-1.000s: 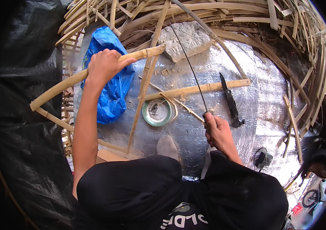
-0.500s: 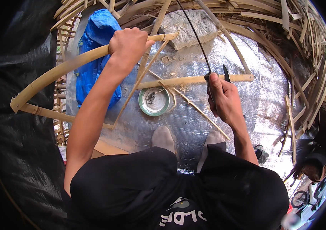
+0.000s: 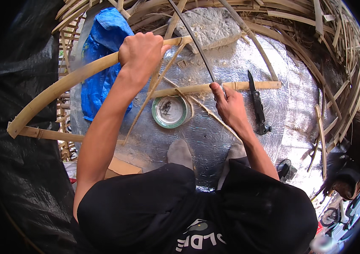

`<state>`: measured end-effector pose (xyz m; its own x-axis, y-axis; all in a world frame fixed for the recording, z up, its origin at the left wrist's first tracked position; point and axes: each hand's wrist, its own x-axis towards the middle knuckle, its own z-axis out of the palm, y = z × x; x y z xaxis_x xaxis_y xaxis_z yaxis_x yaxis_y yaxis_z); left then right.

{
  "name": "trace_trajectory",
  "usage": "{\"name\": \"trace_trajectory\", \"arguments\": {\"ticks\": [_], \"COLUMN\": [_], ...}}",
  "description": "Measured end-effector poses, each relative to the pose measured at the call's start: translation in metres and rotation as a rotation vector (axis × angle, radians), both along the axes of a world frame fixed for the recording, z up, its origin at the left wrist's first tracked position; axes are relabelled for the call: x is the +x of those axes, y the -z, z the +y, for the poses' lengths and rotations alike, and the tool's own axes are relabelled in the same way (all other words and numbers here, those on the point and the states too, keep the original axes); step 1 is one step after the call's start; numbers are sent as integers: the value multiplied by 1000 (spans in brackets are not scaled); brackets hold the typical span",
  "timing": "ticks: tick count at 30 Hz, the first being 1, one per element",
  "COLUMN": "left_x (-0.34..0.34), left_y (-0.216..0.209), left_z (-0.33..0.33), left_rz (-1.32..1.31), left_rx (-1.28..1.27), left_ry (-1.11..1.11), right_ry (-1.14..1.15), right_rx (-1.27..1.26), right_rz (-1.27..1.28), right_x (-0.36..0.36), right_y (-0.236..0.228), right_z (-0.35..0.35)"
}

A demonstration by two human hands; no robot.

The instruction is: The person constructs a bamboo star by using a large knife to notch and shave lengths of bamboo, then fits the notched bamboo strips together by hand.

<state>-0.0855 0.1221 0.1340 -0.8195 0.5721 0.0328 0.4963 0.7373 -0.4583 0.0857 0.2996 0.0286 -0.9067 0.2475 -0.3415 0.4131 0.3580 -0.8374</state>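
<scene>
My left hand is closed round a thick, bent bamboo pole near its far end. The pole joins a flatter bamboo strip at the left. My right hand grips a long, thin, dark blade, held by its near end and slanting up and away to the left. Its grip is mostly hidden in my fingers. Under the right hand a bamboo slat lies across the floor. A black folding knife, blade out, rests just right of that hand. A green-rimmed bowl holds several small dark pieces.
A rough grey stone block and a blue tarp bag stand beyond my hands. Heaped bamboo strips curve round the far and right sides. Silvery sheeting covers the floor. Black sheeting hangs at the left.
My right hand has moved left and slightly nearer with the blade, which has swung left. The folding knife, mostly hidden behind that hand before, now shows fully. The left hand has hardly moved.
</scene>
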Motion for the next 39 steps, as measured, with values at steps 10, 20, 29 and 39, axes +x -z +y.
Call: {"name": "trace_trajectory", "arguments": {"ticks": [10, 20, 29, 39], "left_x": [-15, -86, -66, 67], "left_y": [-3, -39, -22, 7], "left_z": [-7, 5, 2, 4], "left_rz": [-29, -99, 91, -201], "left_rx": [17, -211, -303, 246], "left_ry": [117, 471, 586, -249], "right_ry": [-34, -70, -27, -12], "right_rx": [43, -172, -250, -386], "right_rz": [-129, -230, -197, -239], "right_x": [-7, -11, -11, -13], "right_y": [23, -4, -2, 4], "right_z": [9, 28, 24, 18]}}
